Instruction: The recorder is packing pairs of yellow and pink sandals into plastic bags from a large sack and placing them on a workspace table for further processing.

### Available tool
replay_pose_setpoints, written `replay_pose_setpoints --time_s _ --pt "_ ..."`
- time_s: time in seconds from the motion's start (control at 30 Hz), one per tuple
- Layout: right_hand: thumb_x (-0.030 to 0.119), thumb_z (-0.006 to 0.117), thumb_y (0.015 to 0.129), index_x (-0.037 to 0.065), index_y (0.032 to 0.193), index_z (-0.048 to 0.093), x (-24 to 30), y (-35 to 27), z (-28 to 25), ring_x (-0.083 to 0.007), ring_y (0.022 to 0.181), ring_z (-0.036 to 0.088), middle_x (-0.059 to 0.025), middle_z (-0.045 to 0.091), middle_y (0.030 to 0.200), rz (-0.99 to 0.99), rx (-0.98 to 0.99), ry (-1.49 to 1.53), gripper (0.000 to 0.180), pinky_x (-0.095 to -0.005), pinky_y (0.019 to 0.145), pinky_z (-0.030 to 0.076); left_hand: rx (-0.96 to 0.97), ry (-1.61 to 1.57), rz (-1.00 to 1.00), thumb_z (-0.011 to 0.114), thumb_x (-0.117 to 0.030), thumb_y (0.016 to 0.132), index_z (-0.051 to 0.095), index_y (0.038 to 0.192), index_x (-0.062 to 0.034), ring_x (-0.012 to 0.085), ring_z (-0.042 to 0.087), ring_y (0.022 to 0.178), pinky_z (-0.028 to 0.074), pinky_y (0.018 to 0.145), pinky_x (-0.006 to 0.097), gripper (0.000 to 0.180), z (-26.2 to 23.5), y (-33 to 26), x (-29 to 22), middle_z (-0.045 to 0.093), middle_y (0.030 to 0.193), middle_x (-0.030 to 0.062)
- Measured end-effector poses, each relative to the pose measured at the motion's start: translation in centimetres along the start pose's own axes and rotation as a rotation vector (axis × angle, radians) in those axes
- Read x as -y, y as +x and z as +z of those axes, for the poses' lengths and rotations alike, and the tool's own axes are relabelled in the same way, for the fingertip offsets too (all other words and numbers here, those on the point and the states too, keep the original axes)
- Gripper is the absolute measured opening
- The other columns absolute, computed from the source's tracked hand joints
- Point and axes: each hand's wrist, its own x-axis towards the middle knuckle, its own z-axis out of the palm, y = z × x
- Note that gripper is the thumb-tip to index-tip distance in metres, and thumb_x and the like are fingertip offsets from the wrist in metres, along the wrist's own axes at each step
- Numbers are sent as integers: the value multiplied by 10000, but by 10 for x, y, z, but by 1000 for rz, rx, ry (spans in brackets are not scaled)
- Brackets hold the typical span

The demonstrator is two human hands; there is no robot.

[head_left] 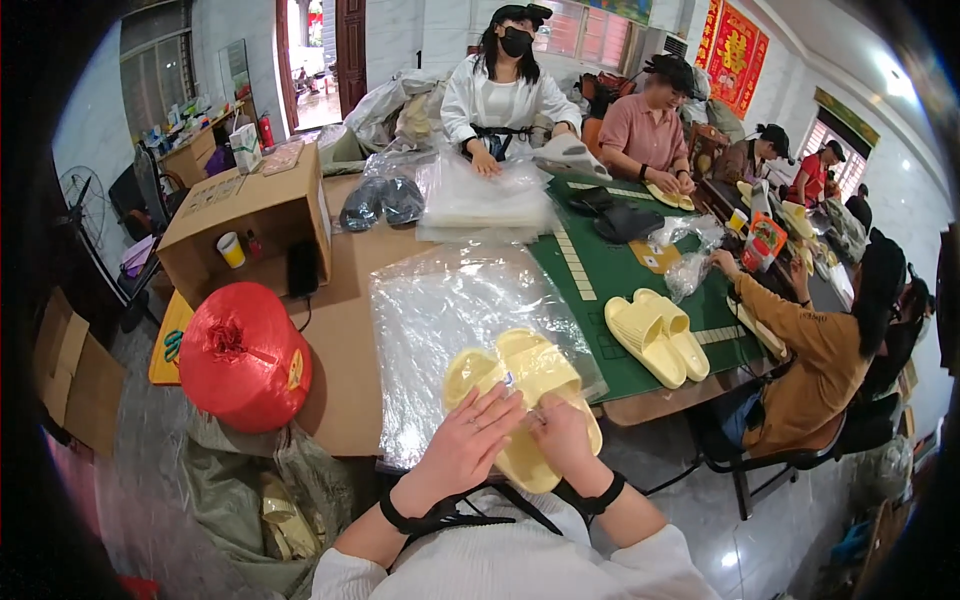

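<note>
Yellow slippers (pixel 525 385) on plastic bags (pixel 440 320) at the table's near edge (pixel 345 435), left hand (pixel 468 440) flat atop, right hand (pixel 560 432) pinching the strap.

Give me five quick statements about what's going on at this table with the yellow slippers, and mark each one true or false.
1. Both hands, left hand and right hand, rest on a pair of pale yellow slippers. True.
2. That pair lies on a stack of clear plastic bags. True.
3. The big spool of twine by the left arm is blue. False: it is red.
4. A second yellow pair lies on the green mat. True.
5. The cardboard box stands on the floor. False: it stands on the table.
</note>
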Motion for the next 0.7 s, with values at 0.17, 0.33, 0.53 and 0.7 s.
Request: replay_pose_setpoints --time_s 0.17,0.33,0.53,0.7 --pt "150 694 803 50 850 550 -40 13 40 -412 749 624 -194 610 809 86 -120 175 182 -470 633 494 87 -131 53 583 -45 896 579 1367 -81 321 391 1430 299 1175 489 473 7 5 -8 509 1479 89" --pt "192 656 888 29 861 558 5 40 27 -414 761 632 -215 629 836 0 -139 234 192 -472 645 503 74 -250 122 592 -23 891 580 1353 -36 337 407 1411 347 1161 456 462 16 8 -9 530 1451 103" --pt "203 669 867 11 852 580 11 101 51 -421 775 638 -220 637 824 20 -218 44 212 -510 682 493 99 -386 108 581 12 901 602 1318 -20 342 451 1382 382 1132 452 419 5 5 -20 557 1424 115" --pt "167 632 863 2 867 609 11 123 78 -414 793 641 -225 640 830 -12 -230 485 166 -503 700 499 82 -369 91 590 -11 899 634 1272 -13 357 508 1331 398 1113 461 376 -14 -6 -17 599 1374 132"
